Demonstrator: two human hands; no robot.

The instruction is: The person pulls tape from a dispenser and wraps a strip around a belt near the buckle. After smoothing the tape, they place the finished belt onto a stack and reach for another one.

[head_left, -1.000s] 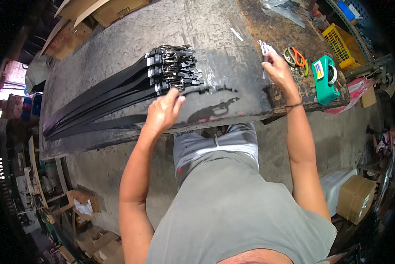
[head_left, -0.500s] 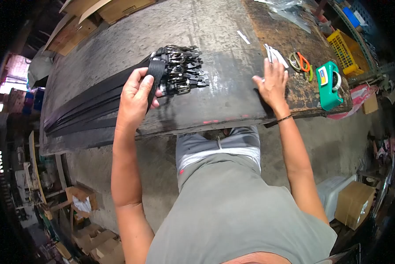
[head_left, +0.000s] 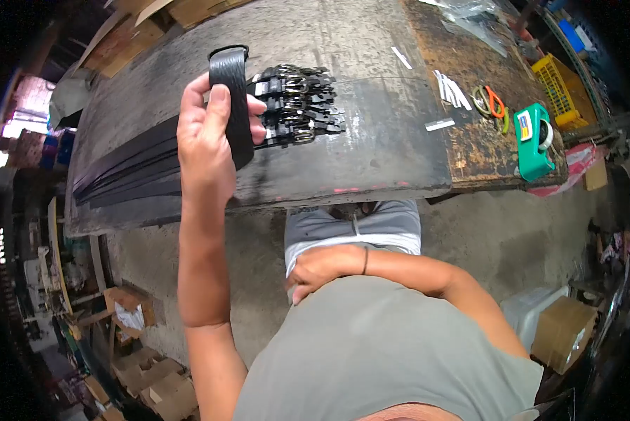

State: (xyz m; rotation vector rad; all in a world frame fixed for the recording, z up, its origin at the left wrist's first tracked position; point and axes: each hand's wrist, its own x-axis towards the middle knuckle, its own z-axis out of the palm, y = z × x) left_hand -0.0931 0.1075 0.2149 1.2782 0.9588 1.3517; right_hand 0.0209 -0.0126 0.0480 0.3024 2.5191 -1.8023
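My left hand [head_left: 206,137] is closed around a black webbing strap [head_left: 236,105], folded into a loop and raised above the table. Behind that hand, a bundle of long black straps [head_left: 136,158] lies across the tabletop. Their metal hooks and black buckles [head_left: 297,105] are gathered in a row at the bundle's right end. Down at my waist, my right hand [head_left: 322,269] rests against the shirt hem with its fingers curled in. Whether it grips anything there is hidden. A white strip [head_left: 440,125] lies alone on the dark table sheet.
Several white strips [head_left: 452,91] lie on the worn wooden part of the table [head_left: 480,151]. Beside them are orange-handled scissors [head_left: 495,102] and a green tape dispenser [head_left: 532,144]. Clear plastic [head_left: 473,24] lies at the back; cardboard boxes [head_left: 122,45] stand far left, a yellow crate [head_left: 555,88] right.
My right hand has left the white strips on the table and come back to my waist. My left hand has lifted the strap loop slightly up and left. The lone strip is now uncovered.
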